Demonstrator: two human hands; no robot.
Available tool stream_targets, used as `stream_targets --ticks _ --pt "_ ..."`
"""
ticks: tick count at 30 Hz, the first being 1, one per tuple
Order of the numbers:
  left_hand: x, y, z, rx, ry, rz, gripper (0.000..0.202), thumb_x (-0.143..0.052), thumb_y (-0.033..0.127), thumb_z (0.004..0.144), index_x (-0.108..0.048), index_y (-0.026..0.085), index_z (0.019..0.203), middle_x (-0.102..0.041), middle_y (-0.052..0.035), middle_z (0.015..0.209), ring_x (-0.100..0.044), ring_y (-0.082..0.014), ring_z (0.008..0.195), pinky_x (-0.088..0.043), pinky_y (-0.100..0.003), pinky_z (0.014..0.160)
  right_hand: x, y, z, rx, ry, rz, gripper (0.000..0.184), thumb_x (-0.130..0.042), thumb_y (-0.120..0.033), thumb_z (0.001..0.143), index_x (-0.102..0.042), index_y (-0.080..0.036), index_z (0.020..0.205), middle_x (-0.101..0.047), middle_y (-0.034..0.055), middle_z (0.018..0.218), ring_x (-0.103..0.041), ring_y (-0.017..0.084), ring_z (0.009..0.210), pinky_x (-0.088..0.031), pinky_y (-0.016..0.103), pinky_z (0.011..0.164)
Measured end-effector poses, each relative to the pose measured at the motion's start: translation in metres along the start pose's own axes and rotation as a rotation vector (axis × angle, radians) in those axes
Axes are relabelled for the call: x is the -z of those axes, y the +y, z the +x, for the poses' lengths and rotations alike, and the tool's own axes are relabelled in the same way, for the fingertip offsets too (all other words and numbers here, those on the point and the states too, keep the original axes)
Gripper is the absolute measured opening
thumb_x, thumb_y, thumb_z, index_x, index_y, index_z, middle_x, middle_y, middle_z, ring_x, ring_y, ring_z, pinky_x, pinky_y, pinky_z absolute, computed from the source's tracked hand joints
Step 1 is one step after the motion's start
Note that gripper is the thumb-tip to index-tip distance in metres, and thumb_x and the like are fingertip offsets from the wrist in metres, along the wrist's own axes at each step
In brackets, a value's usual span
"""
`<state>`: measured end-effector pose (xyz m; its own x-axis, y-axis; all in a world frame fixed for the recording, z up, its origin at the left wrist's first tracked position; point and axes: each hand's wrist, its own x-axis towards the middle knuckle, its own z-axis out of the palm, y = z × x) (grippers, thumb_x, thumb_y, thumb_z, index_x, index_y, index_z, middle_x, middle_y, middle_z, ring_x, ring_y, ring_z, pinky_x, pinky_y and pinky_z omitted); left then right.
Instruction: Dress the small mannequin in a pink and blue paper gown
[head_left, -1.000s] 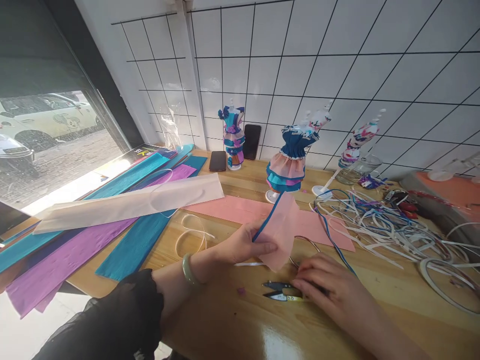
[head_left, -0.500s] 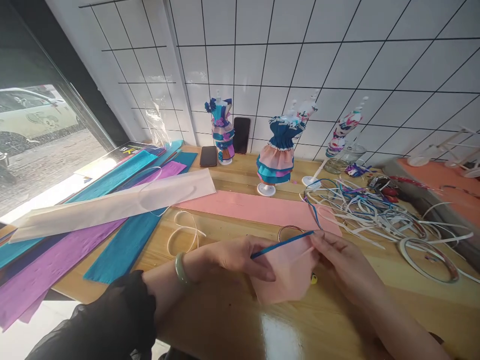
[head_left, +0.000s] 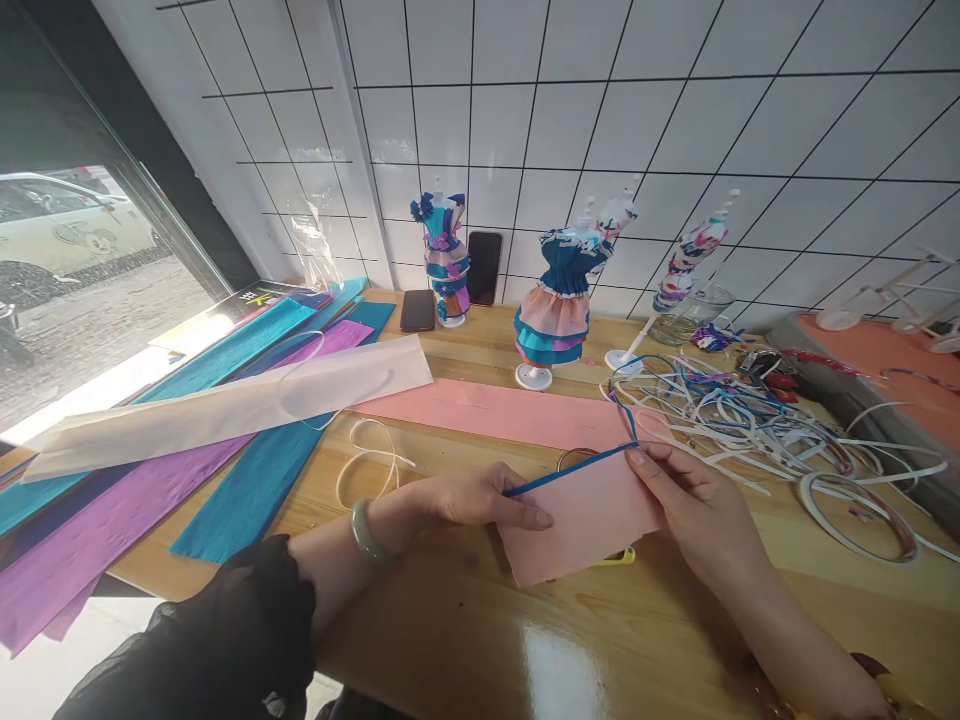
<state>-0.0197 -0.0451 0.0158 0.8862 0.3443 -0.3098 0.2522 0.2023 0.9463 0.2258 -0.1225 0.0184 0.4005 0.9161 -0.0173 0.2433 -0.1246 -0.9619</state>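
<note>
A small pink crepe paper piece [head_left: 585, 525] lies on the wooden table [head_left: 480, 640] between my hands. My left hand [head_left: 469, 500] pinches its left edge together with one end of a thin blue strip [head_left: 566, 470]. My right hand [head_left: 694, 500] pinches the paper's upper right corner and the strip there. The strip runs along the paper's top edge, then trails off toward the pile of strips [head_left: 742, 415]. A yellow-handled tool [head_left: 619, 557] peeks out from under the paper.
Long crepe sheets lie about: pink [head_left: 495, 410], cream [head_left: 225, 405], teal [head_left: 255, 480], purple [head_left: 112, 530]. Three small dress-form dolls [head_left: 555, 300] and two phones [head_left: 484, 268] stand by the tiled wall. An orange-topped box [head_left: 885, 360] is at right, a window at left.
My right hand left the scissors on the table and took hold of the paper's right corner. The pink piece went from held up to spread flat, with the blue strip stretched along its top.
</note>
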Motion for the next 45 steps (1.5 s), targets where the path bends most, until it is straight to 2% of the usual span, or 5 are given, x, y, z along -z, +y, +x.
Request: stream_targets --ticks 13,19,23,32,45 --pt "0.001 -0.004 0.007 -0.195 0.219 -0.384 0.035 -0.08 0.041 0.067 -0.075 0.012 0.086 -0.072 -0.0051 0.082 -0.064 -0.0144 0.073 -0.049 -0.024 0.071 0.001 -0.003 -0.003 0.221 0.142 -0.132 0.02 -0.064 -0.042 0.081 -0.066 -0.025 0.091 -0.063 -0.0007 0.071 -0.058 0.016 0.063 -0.049 0.029 0.061" --pt "0.006 -0.008 0.014 -0.309 0.451 -0.482 0.033 -0.083 0.036 0.064 -0.074 0.012 0.086 -0.072 -0.004 0.079 -0.063 -0.0133 0.073 -0.047 -0.025 0.074 -0.012 -0.006 -0.03 0.773 -0.432 -0.548 0.013 -0.06 -0.03 0.09 -0.069 -0.025 0.096 -0.073 0.0022 0.087 -0.067 0.017 0.079 -0.053 0.029 0.071" --pt "0.007 -0.009 0.015 -0.302 0.476 -0.471 0.035 -0.084 0.036 0.063 -0.075 0.011 0.086 -0.072 -0.0041 0.079 -0.063 -0.0142 0.074 -0.046 -0.025 0.073 -0.021 -0.009 -0.04 0.822 -0.684 -0.742 0.023 -0.063 -0.028 0.089 -0.066 -0.024 0.111 -0.07 0.0065 0.106 -0.064 0.021 0.099 -0.054 0.034 0.083" --pt "0.006 -0.011 0.017 -0.311 0.467 -0.519 0.041 -0.084 0.035 0.063 -0.074 0.011 0.093 -0.073 -0.0062 0.085 -0.064 -0.0159 0.078 -0.047 -0.027 0.076 -0.027 -0.001 -0.041 1.22 -0.523 -0.905 0.033 -0.035 -0.007 0.092 -0.067 -0.016 0.098 -0.073 0.0089 0.087 -0.07 0.022 0.077 -0.057 0.035 0.068" --pt "0.002 -0.006 0.018 -0.317 0.481 -0.64 0.039 -0.088 0.03 0.056 -0.075 0.012 0.088 -0.073 -0.0052 0.084 -0.065 -0.0157 0.08 -0.047 -0.026 0.078 -0.026 -0.021 -0.044 0.316 -0.448 -0.461 0.03 -0.036 -0.043 0.097 -0.059 -0.024 0.097 -0.06 -0.0018 0.062 -0.056 0.015 0.048 -0.046 0.025 0.048"
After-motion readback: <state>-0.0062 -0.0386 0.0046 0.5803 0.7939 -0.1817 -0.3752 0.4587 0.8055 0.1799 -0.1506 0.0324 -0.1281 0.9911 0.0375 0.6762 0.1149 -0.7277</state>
